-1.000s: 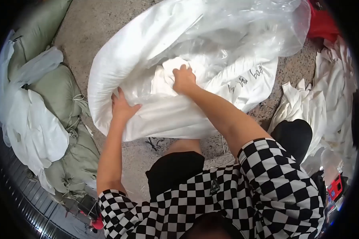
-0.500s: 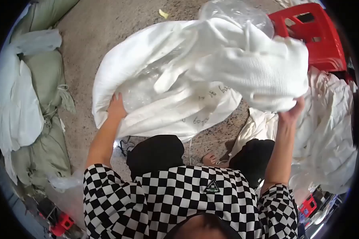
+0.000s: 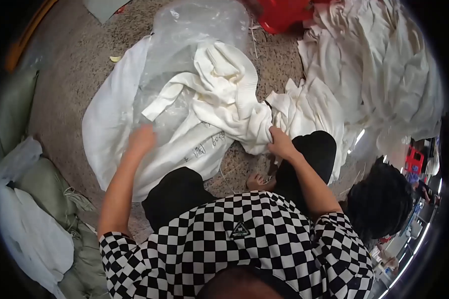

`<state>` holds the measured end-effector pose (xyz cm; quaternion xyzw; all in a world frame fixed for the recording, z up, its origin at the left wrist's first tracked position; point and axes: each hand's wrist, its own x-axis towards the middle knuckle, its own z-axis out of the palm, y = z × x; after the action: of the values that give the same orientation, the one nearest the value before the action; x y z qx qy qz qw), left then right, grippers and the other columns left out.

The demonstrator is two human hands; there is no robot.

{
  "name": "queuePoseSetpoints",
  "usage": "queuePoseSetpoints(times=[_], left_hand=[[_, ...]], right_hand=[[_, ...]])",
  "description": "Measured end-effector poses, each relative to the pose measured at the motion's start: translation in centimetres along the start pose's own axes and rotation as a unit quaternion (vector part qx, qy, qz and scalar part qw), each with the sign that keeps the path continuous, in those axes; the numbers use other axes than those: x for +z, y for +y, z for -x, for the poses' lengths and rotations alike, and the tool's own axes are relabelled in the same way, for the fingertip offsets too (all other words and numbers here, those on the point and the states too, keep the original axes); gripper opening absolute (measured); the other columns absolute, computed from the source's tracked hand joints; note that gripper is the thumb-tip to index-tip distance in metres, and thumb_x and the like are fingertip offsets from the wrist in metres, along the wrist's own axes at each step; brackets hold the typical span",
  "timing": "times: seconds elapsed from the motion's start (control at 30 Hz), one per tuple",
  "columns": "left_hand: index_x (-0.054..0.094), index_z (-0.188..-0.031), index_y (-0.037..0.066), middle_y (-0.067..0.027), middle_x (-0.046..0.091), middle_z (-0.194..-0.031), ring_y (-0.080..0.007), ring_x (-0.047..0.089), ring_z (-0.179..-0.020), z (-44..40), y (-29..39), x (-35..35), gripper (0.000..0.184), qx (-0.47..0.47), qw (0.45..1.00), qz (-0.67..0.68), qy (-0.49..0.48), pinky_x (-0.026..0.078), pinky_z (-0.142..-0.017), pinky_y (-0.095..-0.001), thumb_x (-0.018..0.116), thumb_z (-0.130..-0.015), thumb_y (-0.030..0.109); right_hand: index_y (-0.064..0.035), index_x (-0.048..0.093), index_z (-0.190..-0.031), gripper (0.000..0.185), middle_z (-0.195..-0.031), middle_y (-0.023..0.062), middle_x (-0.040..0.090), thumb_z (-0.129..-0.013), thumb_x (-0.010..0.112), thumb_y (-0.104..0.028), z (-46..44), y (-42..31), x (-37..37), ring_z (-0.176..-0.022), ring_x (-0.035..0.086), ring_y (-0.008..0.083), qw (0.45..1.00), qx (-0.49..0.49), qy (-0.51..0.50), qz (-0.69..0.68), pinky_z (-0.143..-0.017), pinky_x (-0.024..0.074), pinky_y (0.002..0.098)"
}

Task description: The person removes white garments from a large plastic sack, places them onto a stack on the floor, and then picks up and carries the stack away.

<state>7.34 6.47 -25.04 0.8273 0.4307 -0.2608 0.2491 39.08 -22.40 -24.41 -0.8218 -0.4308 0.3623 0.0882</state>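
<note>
A white knitted garment [image 3: 224, 102], probably a sweater, lies bunched across a large white woven sack [image 3: 110, 114] lined with clear plastic [image 3: 199, 25]. Its ribbed edge shows, and one sleeve stretches left over the liner. My right hand [image 3: 282, 143] is closed on the garment's near right end, beside my knee. Over the sack's left part is my left hand [image 3: 142, 141], just below the sleeve end. Its fingers are blurred, and whether it grips anything does not show. Handwritten black marks are on the sack's near side.
More white knitwear [image 3: 309, 107] lies by my right knee, with a large heap of pale garments [image 3: 374, 65] beyond. A red plastic stool or crate [image 3: 284, 12] stands at the far side. Green stuffed sacks [image 3: 45, 189] line the left. A dark-haired head [image 3: 381, 199] is at lower right.
The garment was spread high toward the right; it now lies lower and bunched on the sack. My right hand has come down and inward with it. The view has shifted.
</note>
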Motion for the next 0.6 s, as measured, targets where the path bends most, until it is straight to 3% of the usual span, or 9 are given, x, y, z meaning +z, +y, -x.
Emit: queuePoseSetpoints(times=[0.1,0.17,0.23,0.27,0.33,0.43,0.53,0.57,0.6], left_hand=[[0.050,-0.113,-0.001,-0.0208,0.056,-0.105,-0.0349,0.053,-0.098,-2.6,4.7,-0.6,0.045,0.153,0.981,0.067,0.098,0.043,-0.083,-0.0394,0.057,-0.077,0.025],[0.050,-0.115,0.002,-0.0219,0.055,-0.107,-0.0348,0.052,-0.101,-4.0,8.6,-0.9,0.047,0.179,0.976,0.121,0.016,0.041,-0.086,-0.0359,0.059,-0.076,0.026],[0.050,-0.116,0.005,-0.0218,0.049,-0.117,-0.0314,0.045,-0.112,-6.2,11.4,0.6,0.049,0.231,0.967,0.107,-0.026,0.038,-0.091,-0.0436,0.061,-0.074,0.027],[0.050,-0.115,0.006,-0.0213,0.048,-0.118,-0.0296,0.043,-0.114,-6.0,13.0,1.1,0.048,0.262,0.964,0.038,0.025,0.037,-0.089,-0.0484,0.060,-0.074,0.027],[0.050,-0.114,0.006,-0.0203,0.047,-0.119,-0.0261,0.039,-0.118,-5.8,15.3,1.5,0.046,0.312,0.936,-0.098,0.133,0.035,-0.087,-0.0578,0.059,-0.073,0.027],[0.052,-0.113,0.010,-0.0173,0.044,-0.123,-0.0199,0.033,-0.122,-10.2,14.7,4.5,0.043,0.333,0.905,-0.224,0.142,0.030,-0.084,-0.0667,0.059,-0.072,0.022],[0.055,-0.109,0.009,-0.0176,0.050,-0.117,-0.0215,0.042,-0.115,-11.8,15.7,3.2,0.036,0.298,0.951,0.016,0.076,0.034,-0.088,-0.0575,0.056,-0.074,0.015],[0.055,-0.107,0.007,-0.0149,0.058,-0.104,-0.0221,0.054,-0.098,-13.4,15.6,2.3,0.033,0.231,0.931,0.282,-0.036,0.042,-0.084,-0.0432,0.055,-0.074,0.011],[0.054,-0.107,0.004,-0.0113,0.061,-0.093,-0.0211,0.060,-0.081,-13.7,15.2,0.7,0.030,0.199,0.847,0.485,-0.090,0.048,-0.074,-0.0313,0.052,-0.078,0.012]], right_hand=[[0.0011,0.047,-0.097,0.033,-0.094,0.0241,0.053,-0.066,0.053,-0.009,0.1,0.7,-0.5,-0.091,0.051,0.0382,0.999,0.028,-0.005,-0.019,-0.079,0.0413,0.0403],[0.0016,0.047,-0.102,0.037,-0.095,0.0213,0.055,-0.067,0.054,-0.010,0.5,1.3,-0.9,-0.090,0.054,0.0316,0.987,0.068,-0.008,-0.148,-0.079,0.0421,0.0360],[0.0016,0.048,-0.108,0.040,-0.098,0.0127,0.058,-0.071,0.056,-0.010,1.0,1.8,-1.5,-0.089,0.054,0.0187,0.946,0.102,0.019,-0.306,-0.078,0.0427,0.0294],[0.0004,0.048,-0.109,0.037,-0.099,0.0076,0.058,-0.074,0.056,-0.007,1.7,0.5,-3.3,-0.091,0.053,0.0143,0.900,0.135,0.047,-0.413,-0.077,0.0431,0.0273],[-0.0016,0.044,-0.117,0.042,-0.105,0.0078,0.055,-0.077,0.057,-0.004,2.6,0.3,-7.0,-0.094,0.054,0.0173,0.717,0.112,0.111,-0.679,-0.086,0.0428,0.0321],[0.0034,0.041,-0.119,0.037,-0.119,0.0153,0.049,-0.085,0.046,-0.011,4.2,4.2,-12.5,-0.111,0.048,0.0270,0.570,0.000,0.152,-0.807,-0.098,0.0362,0.0405],[0.0057,0.039,-0.120,0.035,-0.121,0.0185,0.047,-0.088,0.039,-0.009,3.1,5.1,-16.9,-0.114,0.044,0.0296,0.464,0.107,0.334,-0.814,-0.101,0.0307,0.0428],[0.0057,0.040,-0.119,0.034,-0.122,0.0184,0.047,-0.088,0.039,-0.009,2.2,6.9,-17.2,-0.115,0.043,0.0298,0.442,0.099,0.343,-0.823,-0.102,0.0301,0.0425],[0.0057,0.041,-0.118,0.034,-0.122,0.0182,0.046,-0.088,0.039,-0.009,1.3,8.6,-17.2,-0.115,0.043,0.0300,0.417,0.091,0.351,-0.834,-0.102,0.0295,0.0422]])
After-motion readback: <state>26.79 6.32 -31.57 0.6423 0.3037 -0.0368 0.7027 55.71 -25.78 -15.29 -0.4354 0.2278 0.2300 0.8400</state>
